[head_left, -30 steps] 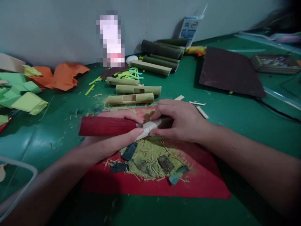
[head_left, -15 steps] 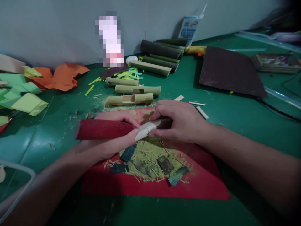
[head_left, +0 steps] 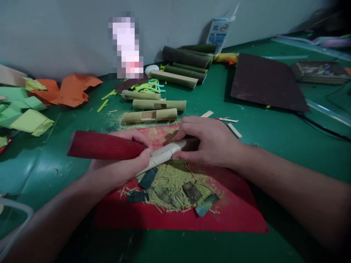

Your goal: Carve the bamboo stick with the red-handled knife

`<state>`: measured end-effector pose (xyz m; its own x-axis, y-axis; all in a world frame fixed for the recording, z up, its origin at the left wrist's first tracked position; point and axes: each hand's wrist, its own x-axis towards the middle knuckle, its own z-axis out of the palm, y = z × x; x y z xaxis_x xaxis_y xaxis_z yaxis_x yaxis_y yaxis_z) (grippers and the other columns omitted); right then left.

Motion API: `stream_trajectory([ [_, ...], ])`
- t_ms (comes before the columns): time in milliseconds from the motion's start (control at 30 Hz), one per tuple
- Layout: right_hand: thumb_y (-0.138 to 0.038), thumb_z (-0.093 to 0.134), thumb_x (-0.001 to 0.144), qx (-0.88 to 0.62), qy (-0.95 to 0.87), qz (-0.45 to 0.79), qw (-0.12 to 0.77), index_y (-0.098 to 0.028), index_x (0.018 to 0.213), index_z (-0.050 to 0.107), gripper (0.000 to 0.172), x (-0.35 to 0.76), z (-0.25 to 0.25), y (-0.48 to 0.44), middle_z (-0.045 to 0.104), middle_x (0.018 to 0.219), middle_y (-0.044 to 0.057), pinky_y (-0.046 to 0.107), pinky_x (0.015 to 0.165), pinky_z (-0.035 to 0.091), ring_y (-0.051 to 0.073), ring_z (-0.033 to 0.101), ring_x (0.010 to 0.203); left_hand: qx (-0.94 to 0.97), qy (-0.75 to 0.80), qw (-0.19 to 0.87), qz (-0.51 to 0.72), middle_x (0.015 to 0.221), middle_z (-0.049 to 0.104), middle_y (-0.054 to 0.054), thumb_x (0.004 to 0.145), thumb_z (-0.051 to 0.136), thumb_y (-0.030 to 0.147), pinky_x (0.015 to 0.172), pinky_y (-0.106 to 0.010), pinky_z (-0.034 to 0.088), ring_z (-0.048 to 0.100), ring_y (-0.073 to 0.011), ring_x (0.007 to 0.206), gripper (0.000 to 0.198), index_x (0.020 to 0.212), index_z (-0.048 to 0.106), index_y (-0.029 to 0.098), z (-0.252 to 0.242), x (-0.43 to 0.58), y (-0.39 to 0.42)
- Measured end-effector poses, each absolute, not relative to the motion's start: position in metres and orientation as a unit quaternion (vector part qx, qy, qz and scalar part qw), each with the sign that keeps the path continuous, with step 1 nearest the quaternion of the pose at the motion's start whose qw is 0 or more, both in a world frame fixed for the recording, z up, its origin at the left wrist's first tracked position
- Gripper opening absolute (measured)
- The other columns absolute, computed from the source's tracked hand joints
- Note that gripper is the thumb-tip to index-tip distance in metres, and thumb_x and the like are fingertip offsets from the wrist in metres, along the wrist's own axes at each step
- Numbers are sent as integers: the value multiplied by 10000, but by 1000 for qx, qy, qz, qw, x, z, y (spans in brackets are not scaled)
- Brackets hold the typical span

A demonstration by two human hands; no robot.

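My left hand (head_left: 124, 160) is closed round the red wooden handle (head_left: 105, 145) of a tool; its working end is hidden from me. The thick butt of the handle points left. A pale peeled bamboo piece (head_left: 164, 153) slants between my hands, with thin dark lines across its surface. My right hand (head_left: 204, 140) grips the bamboo piece at its right end, thumb on the near side and fingers on the far side. The left hand lies over its left part. Below them a red sheet (head_left: 178, 221) carries sawdust and fibres (head_left: 167, 182) and dark strips (head_left: 207, 204).
Notched bamboo tubes (head_left: 150, 115) lie just beyond the red sheet. Uncut green bamboo pieces (head_left: 185, 56) are piled near the wall by a drink carton (head_left: 218, 33). Orange paper (head_left: 74, 89) and green paper (head_left: 30, 118) lie left; a dark board (head_left: 267, 84) rests right.
My left hand and the red handle have shifted left, and the handle's butt has tipped up slightly. More of the bamboo piece shows between my hands. My right hand holds almost the same place.
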<state>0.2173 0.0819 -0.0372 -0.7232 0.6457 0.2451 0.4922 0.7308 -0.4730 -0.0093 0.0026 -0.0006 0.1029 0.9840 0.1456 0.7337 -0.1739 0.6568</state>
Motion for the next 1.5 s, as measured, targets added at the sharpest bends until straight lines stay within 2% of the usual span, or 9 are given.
stream_trajectory([
  [133, -462, 756, 769, -308, -910, 187, 204, -203, 830, 658, 284, 218, -37, 81, 637, 841, 37, 295, 657, 338, 196, 575, 815, 719, 575, 260, 292, 1001, 762, 5, 826, 705, 350, 755, -302, 593, 710, -200, 851, 111, 918, 717, 289, 2, -11, 2],
  [233, -453, 738, 793, -297, -911, 196, 208, -206, 844, 653, 266, 219, -37, 79, 644, 864, 49, 304, 673, 366, 208, 588, 843, 713, 567, 293, 290, 1038, 763, 2, 822, 713, 329, 742, -293, 596, 721, -215, 894, 141, 958, 724, 293, 2, -13, 3],
  [367, -427, 743, 793, -287, -912, 200, 214, -204, 846, 639, 252, 222, -36, 76, 652, 860, 55, 308, 670, 382, 216, 599, 850, 698, 564, 333, 289, 993, 768, 6, 818, 711, 289, 723, -269, 591, 722, -195, 856, 109, 926, 728, 288, 2, -13, 2],
  [533, -410, 757, 772, -291, -909, 194, 225, -207, 858, 641, 249, 224, -38, 74, 664, 894, 58, 306, 670, 392, 215, 605, 849, 693, 566, 359, 265, 847, 757, 17, 813, 723, 318, 592, -241, 556, 681, -153, 667, 113, 922, 730, 289, 7, -9, 0],
  [633, -400, 767, 756, -293, -908, 190, 231, -212, 847, 637, 245, 223, -39, 73, 665, 892, 52, 303, 674, 393, 211, 606, 849, 702, 566, 342, 265, 837, 759, 18, 802, 724, 319, 570, -238, 544, 678, -157, 656, 135, 934, 737, 292, 9, -8, -1],
  [867, -421, 770, 759, -299, -904, 208, 224, -210, 839, 642, 259, 222, -38, 74, 662, 881, 53, 307, 673, 392, 209, 593, 845, 748, 545, 264, 271, 884, 775, 32, 772, 734, 351, 657, -268, 558, 709, -178, 738, 124, 888, 748, 311, 5, -7, 0],
  [1133, -398, 765, 766, -293, -903, 217, 228, -207, 844, 636, 244, 222, -40, 74, 658, 892, 51, 309, 688, 396, 205, 589, 855, 835, 481, 145, 225, 948, 772, 28, 867, 666, 363, 768, -271, 547, 725, -179, 857, 117, 965, 701, 310, 0, -7, -11],
  [1333, -397, 766, 763, -294, -904, 211, 226, -199, 825, 626, 250, 221, -39, 75, 649, 888, 54, 305, 686, 386, 202, 589, 853, 838, 497, 117, 192, 993, 769, 24, 892, 646, 409, 800, -271, 553, 723, -184, 870, 166, 1027, 694, 326, -4, -8, -17],
  [1500, -392, 785, 736, -305, -900, 209, 230, -193, 818, 625, 268, 218, -40, 73, 661, 892, 50, 296, 677, 381, 194, 593, 837, 833, 498, 149, 193, 951, 750, 47, 874, 639, 284, 766, -238, 535, 692, -150, 819, 144, 1003, 698, 309, 1, -3, -16],
])
